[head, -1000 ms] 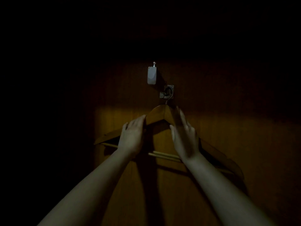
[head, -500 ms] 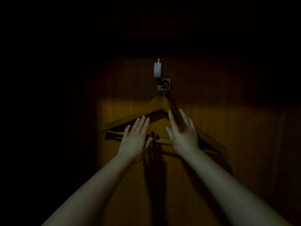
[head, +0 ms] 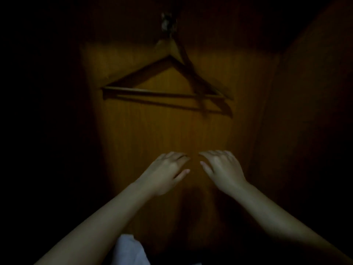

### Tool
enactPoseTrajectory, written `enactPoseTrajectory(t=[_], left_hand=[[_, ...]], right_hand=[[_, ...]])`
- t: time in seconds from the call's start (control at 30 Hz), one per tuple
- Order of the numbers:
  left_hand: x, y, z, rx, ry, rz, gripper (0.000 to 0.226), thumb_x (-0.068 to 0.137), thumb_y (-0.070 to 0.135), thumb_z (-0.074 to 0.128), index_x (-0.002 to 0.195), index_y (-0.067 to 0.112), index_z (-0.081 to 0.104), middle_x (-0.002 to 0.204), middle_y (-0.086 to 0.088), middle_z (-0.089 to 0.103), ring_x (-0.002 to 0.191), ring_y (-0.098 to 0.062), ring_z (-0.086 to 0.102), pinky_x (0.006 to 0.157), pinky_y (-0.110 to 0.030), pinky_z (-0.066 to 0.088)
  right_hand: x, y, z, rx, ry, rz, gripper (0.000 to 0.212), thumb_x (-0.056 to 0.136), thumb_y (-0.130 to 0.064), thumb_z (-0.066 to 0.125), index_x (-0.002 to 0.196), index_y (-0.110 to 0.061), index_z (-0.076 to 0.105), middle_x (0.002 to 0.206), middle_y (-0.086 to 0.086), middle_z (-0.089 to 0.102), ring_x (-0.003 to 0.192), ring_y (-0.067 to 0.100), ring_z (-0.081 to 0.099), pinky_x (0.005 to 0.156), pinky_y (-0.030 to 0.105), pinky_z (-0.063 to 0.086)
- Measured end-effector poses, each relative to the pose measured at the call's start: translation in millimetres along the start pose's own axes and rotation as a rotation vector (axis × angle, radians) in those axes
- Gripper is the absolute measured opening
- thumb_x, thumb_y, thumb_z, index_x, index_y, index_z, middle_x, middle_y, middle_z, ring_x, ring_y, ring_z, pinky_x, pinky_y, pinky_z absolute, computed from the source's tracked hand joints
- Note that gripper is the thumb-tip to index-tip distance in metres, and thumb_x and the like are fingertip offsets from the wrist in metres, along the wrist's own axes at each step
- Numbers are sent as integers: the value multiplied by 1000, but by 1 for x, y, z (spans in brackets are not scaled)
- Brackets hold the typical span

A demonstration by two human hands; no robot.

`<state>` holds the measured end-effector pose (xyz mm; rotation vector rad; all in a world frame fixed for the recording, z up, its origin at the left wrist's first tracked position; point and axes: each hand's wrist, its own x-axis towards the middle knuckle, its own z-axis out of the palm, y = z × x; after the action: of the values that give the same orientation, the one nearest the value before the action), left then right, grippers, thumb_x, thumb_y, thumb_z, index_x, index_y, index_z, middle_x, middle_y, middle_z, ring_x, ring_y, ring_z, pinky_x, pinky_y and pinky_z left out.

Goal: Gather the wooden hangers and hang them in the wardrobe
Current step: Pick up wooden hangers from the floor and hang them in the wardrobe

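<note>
1. The wooden hanger hangs high on the back panel of the wardrobe, its neck caught on a small metal hook near the top edge of the view.
2. The hanger is blurred. A second dark outline sits just below and to the right of it, and I cannot tell whether that is its shadow or another hanger.
3. A warm patch of light falls on the back panel around the hanger; the rest of the wardrobe is very dark.
4. The left hand is raised well below the hanger and touches nothing, its fingers loosely curled and released.
5. The right hand is just beside it at the same height, its fingers also slack, bent downward and grasping nothing.
6. The two hands are close together but apart, with a narrow gap between the thumbs.
7. A side wall of the wardrobe slants away on the right.
8. A pale piece of cloth shows at the bottom edge between the forearms.
</note>
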<state>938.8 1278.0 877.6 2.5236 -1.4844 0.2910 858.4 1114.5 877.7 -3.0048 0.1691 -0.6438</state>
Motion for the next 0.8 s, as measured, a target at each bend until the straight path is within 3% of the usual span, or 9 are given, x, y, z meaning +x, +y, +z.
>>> enactPoseTrajectory(t=[0.1, 0.23, 0.33, 0.47, 0.7, 0.8], left_hand=[[-35, 18, 32, -91, -75, 87, 49, 97, 40, 32, 142, 22, 30, 150, 3, 31, 139, -10, 24, 114, -28, 19], [-84, 38, 82, -233, -241, 164, 44, 97, 38, 36, 138, 22, 36, 144, 3, 40, 133, -12, 35, 110, -29, 28], [-114, 54, 122, -321, -372, 202, 39, 97, 37, 38, 133, 26, 41, 134, 4, 49, 118, -14, 50, 97, -33, 44], [-148, 79, 178, -402, -547, 200, 34, 96, 31, 43, 128, 23, 50, 126, 0, 58, 108, -16, 58, 88, -34, 49], [-204, 151, 254, -503, -910, 267, 31, 94, 30, 44, 118, 13, 55, 115, -9, 63, 102, -24, 60, 85, -34, 50], [-226, 193, 278, -469, -1031, 329, 30, 95, 31, 42, 115, 12, 55, 114, -11, 62, 97, -24, 59, 75, -27, 47]], right_hand=[[-61, -7, 15, 8, -115, 170, 39, 97, -34, 41, 135, -26, 44, 133, -4, 56, 119, 17, 56, 93, 33, 45], [-147, -14, 46, -12, -341, 371, 33, 97, -35, 38, 128, -28, 48, 121, -2, 62, 107, 19, 61, 82, 30, 47], [-212, -21, 67, -21, -439, 526, 30, 97, -36, 39, 118, -24, 56, 109, 0, 65, 95, 18, 65, 74, 27, 49], [-297, -29, 88, 35, -462, 755, 30, 96, -35, 39, 121, -30, 56, 120, -3, 64, 106, 21, 62, 82, 31, 52], [-462, -56, 115, 153, -509, 1184, 30, 94, -37, 43, 121, -31, 55, 115, -4, 66, 101, 19, 63, 82, 29, 49], [-531, -71, 119, 177, -560, 1353, 32, 95, -37, 42, 123, -30, 54, 118, -1, 64, 102, 20, 63, 82, 28, 49]])
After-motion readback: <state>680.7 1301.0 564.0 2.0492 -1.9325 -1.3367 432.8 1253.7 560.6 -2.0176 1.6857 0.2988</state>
